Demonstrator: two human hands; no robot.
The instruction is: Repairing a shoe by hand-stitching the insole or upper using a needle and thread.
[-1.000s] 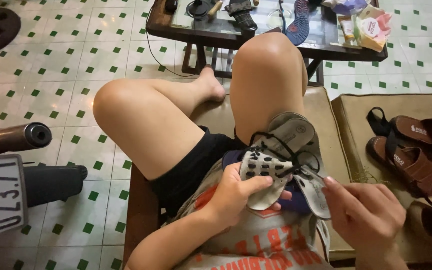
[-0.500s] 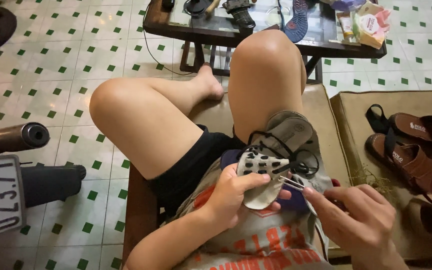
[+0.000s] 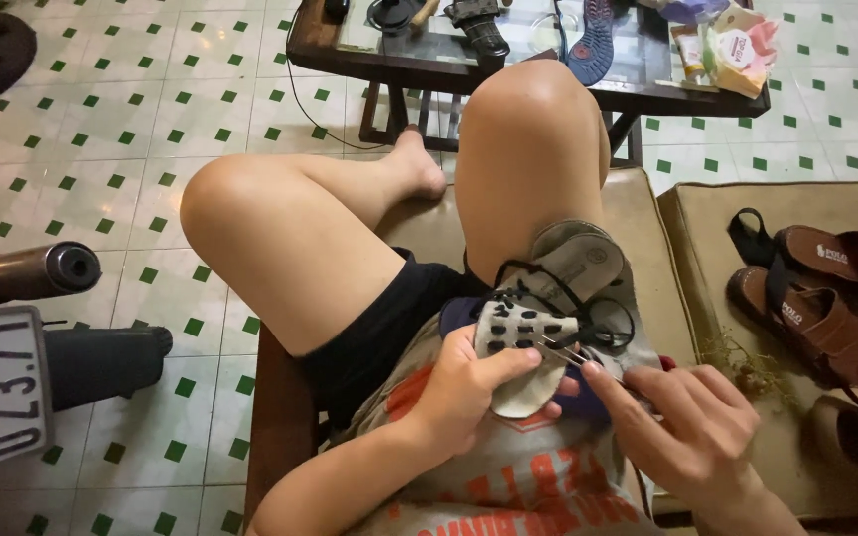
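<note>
Left hand [image 3: 464,392] clamped around a pale insole piece [image 3: 523,362] dotted with dark holes, thumb flat across the front, whole thing propped on the lap just below the raised knee. Right hand [image 3: 692,432] pinched narrow on a thin metal tool [image 3: 568,352], looks like an awl or needle, tip right at the holes. Black cord [image 3: 588,298] looping loose from the piece over a grey sandal sole [image 3: 578,263] leaning on the thigh.

Biggest worry from here: that tool tip sitting super close to the left thumb. One slip off a hole and straight into skin, probably. Also bare thigh right behind the work, so pushing too hard through the material could jab the leg. Loose cord looks easy to snag or tangle too.

Further out, brown sandals [image 3: 816,288] parked on the cushion [image 3: 707,248] to the right. Off to the left, a dark pipe [image 3: 27,273] and a white plate with digits. Past the knees, a low dark surface [image 3: 508,69] cluttered with a sole, tubes and gadgets, all on a green-dotted tile floor [image 3: 151,119].
</note>
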